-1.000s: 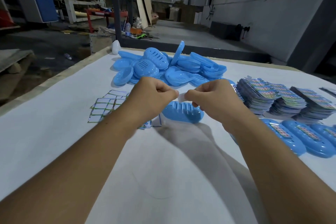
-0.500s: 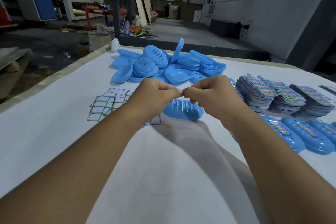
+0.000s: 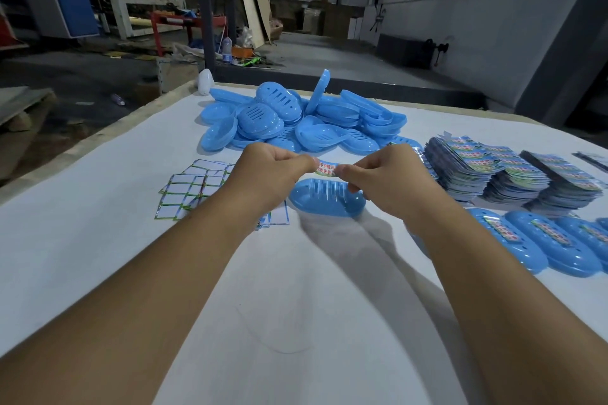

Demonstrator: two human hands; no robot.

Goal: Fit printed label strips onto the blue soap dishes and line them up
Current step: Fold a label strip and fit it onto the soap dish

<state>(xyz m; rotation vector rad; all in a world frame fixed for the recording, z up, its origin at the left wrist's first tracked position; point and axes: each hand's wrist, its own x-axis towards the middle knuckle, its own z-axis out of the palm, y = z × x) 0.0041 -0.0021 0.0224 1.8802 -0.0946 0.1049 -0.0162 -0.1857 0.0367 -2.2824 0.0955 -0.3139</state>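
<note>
Presently: label strip (image 3: 325, 168), thin and likely floppy, pinched at both ends by left hand (image 3: 266, 174) and right hand (image 3: 381, 179), twelve o'clock of soap dish (image 3: 325, 199).

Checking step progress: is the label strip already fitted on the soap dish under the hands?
No, both hands hold the label strip stretched above the soap dish.

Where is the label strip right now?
Mid-frame in the head view, the label strip is pinched between the left hand and right hand, just above a blue soap dish.
</note>
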